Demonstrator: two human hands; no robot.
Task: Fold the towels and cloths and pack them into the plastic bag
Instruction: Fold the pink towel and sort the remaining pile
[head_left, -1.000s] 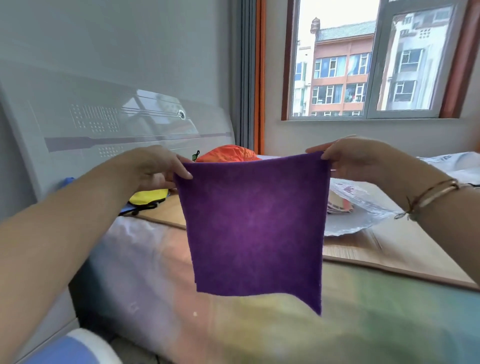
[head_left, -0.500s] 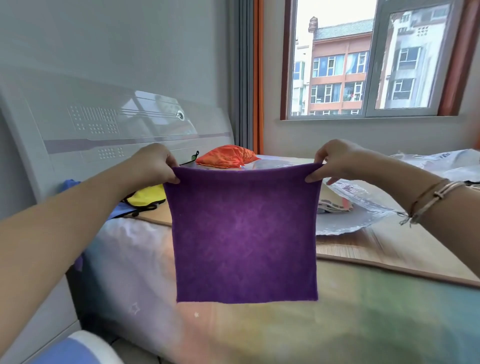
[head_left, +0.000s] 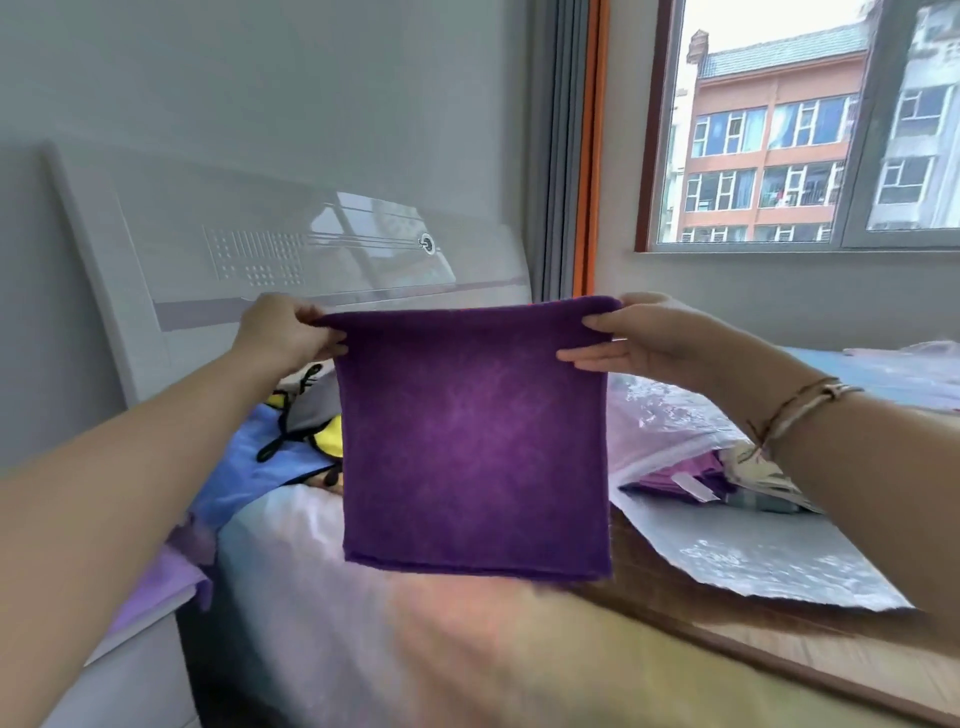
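A square purple cloth (head_left: 475, 441) hangs spread in the air in front of me, above the bed. My left hand (head_left: 283, 332) pinches its top left corner. At the top right corner my right hand (head_left: 639, 335) holds the edge, with the top edge rolled back over the fingers. To the right, a clear plastic bag (head_left: 727, 551) lies on a wooden board (head_left: 779, 644), with folded purple and patterned cloths (head_left: 696, 478) inside it. More loose cloths, a blue one (head_left: 249, 467) and a yellow one (head_left: 330, 441), lie on the bed behind the purple cloth.
The bed has a pale multicoloured sheet (head_left: 467, 649) and a white glossy headboard (head_left: 260, 249) at the left. A window (head_left: 805, 130) is on the far wall. A pale lilac cloth (head_left: 156, 587) hangs off the bedside at the left.
The view dipped and moved closer to the bed. The cloth's top edge has been turned back over my fingers and the hanging part looks shorter. The orange cloth behind it is now hidden.
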